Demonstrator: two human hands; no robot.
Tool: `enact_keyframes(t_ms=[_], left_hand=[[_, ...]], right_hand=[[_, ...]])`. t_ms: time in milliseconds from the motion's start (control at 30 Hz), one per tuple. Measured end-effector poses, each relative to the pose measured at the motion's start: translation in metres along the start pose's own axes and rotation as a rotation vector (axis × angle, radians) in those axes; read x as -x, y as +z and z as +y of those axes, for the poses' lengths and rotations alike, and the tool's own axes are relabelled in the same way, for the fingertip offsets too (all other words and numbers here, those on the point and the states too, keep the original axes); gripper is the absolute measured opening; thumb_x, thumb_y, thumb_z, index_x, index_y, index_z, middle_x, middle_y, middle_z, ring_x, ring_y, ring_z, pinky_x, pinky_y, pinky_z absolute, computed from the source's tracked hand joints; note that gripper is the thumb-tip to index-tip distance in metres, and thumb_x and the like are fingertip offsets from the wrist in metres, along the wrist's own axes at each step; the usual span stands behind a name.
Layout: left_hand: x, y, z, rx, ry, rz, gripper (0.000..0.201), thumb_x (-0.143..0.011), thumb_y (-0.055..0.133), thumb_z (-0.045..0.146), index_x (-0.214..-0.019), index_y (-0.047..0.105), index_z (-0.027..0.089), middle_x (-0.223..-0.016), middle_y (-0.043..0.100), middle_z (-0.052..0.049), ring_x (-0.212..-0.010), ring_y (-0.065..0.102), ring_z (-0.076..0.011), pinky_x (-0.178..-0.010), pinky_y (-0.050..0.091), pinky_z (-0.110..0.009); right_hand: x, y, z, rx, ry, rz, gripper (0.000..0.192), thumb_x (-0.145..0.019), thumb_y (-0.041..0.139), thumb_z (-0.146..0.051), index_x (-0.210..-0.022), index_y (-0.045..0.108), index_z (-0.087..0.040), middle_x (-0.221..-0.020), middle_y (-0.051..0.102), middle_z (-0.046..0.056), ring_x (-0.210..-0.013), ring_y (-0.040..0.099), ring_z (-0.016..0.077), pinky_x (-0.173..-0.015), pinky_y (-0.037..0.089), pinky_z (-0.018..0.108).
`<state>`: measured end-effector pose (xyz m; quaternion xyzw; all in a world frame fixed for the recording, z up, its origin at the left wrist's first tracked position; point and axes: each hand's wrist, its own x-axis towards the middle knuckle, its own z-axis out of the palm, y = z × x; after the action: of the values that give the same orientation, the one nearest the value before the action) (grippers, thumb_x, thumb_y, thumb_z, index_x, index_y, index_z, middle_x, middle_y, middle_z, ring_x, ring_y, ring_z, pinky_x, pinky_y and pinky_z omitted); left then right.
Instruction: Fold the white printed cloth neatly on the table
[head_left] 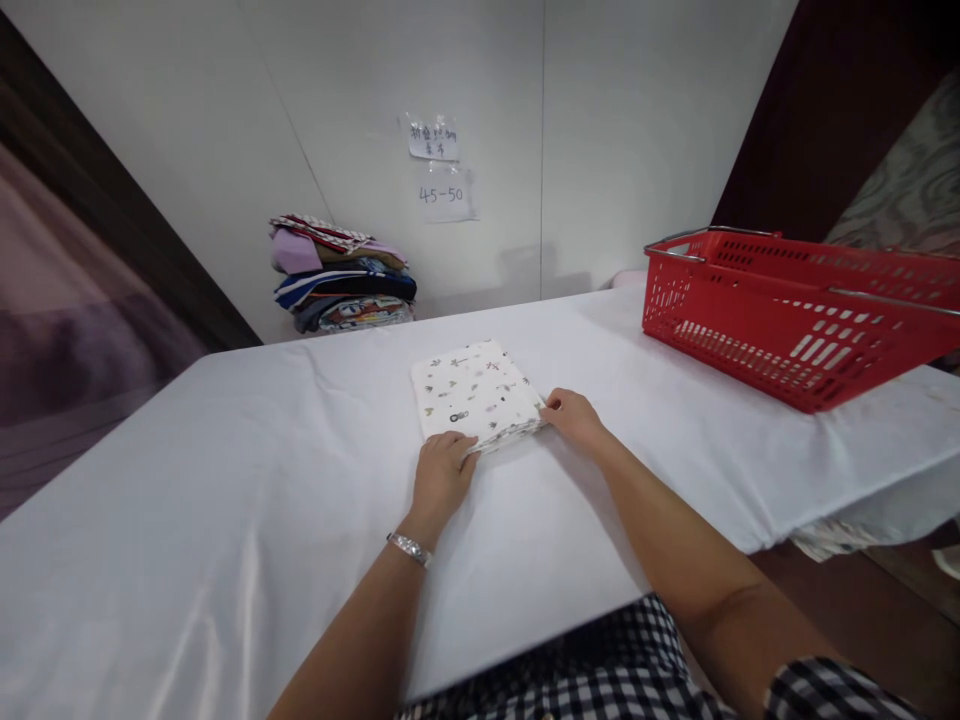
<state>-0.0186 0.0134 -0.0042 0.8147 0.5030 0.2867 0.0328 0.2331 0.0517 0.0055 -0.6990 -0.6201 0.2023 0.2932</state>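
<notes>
A folded white cloth printed with small plants and figures lies flat on the white-covered table. Its several layers show along the near edge. My left hand grips the near left corner, fingers on top and the thumb at the edge. At the near right corner, my right hand pinches the cloth between thumb and fingers. A silver bracelet circles my left wrist.
A red plastic basket with metal handles stands at the right of the table. Behind the table's far edge, a stack of folded fabrics rests against the wall. Two handwritten paper signs hang on that wall.
</notes>
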Motion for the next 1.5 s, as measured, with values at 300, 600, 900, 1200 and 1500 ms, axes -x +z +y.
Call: enact_keyframes(t_ms=[300, 600, 900, 1200, 1500], left_hand=[[0.000, 0.001, 0.001, 0.004, 0.004, -0.014, 0.022, -0.085, 0.051, 0.025, -0.101, 0.066, 0.022, -0.098, 0.064, -0.005, -0.095, 0.054, -0.0230, -0.086, 0.042, -0.041], [0.001, -0.001, 0.005, 0.010, 0.028, -0.010, 0.025, -0.084, 0.048, 0.022, -0.103, 0.066, 0.022, -0.099, 0.064, -0.006, -0.094, 0.055, -0.0228, -0.086, 0.042, -0.041], [0.002, -0.008, -0.004, 0.162, -0.229, 0.157, 0.025, -0.085, 0.051, 0.040, -0.090, 0.067, 0.021, -0.100, 0.062, -0.005, -0.098, 0.055, -0.0208, -0.087, 0.044, -0.035], [-0.001, -0.005, -0.014, 0.415, -0.729, 0.081, 0.045, -0.078, 0.058, 0.041, -0.117, 0.052, 0.018, -0.100, 0.062, -0.008, -0.076, 0.062, -0.0169, -0.071, 0.050, -0.031], [0.006, 0.001, 0.006, 0.570, -0.676, -0.101, 0.035, -0.075, 0.061, 0.045, -0.098, 0.053, 0.020, -0.067, 0.062, 0.001, -0.051, 0.056, -0.0122, -0.049, 0.043, -0.024]], right_hand=[[-0.007, 0.005, 0.007, -0.204, -0.028, 0.134, 0.008, -0.067, 0.052, -0.021, -0.074, 0.055, -0.022, -0.067, 0.055, -0.004, -0.061, 0.048, 0.0121, -0.055, 0.033, 0.022], [-0.015, 0.013, 0.027, -0.341, 0.083, 0.055, 0.009, -0.064, 0.057, -0.026, -0.071, 0.057, -0.020, -0.063, 0.057, -0.003, -0.060, 0.050, 0.0126, -0.054, 0.034, 0.023], [-0.012, 0.007, 0.026, -0.193, 0.048, 0.010, 0.018, -0.071, 0.055, -0.030, -0.085, 0.062, -0.021, -0.082, 0.065, 0.000, -0.074, 0.057, 0.0150, -0.064, 0.040, 0.024], [-0.013, 0.005, 0.027, -0.131, -0.012, -0.014, 0.029, -0.074, 0.054, -0.027, -0.102, 0.062, -0.022, -0.085, 0.067, 0.001, -0.075, 0.059, 0.0156, -0.068, 0.042, 0.025], [-0.028, -0.002, 0.053, -0.082, -0.002, 0.193, 0.027, -0.077, 0.051, -0.030, -0.099, 0.065, -0.019, -0.091, 0.068, 0.004, -0.082, 0.059, 0.0169, -0.076, 0.044, 0.028]])
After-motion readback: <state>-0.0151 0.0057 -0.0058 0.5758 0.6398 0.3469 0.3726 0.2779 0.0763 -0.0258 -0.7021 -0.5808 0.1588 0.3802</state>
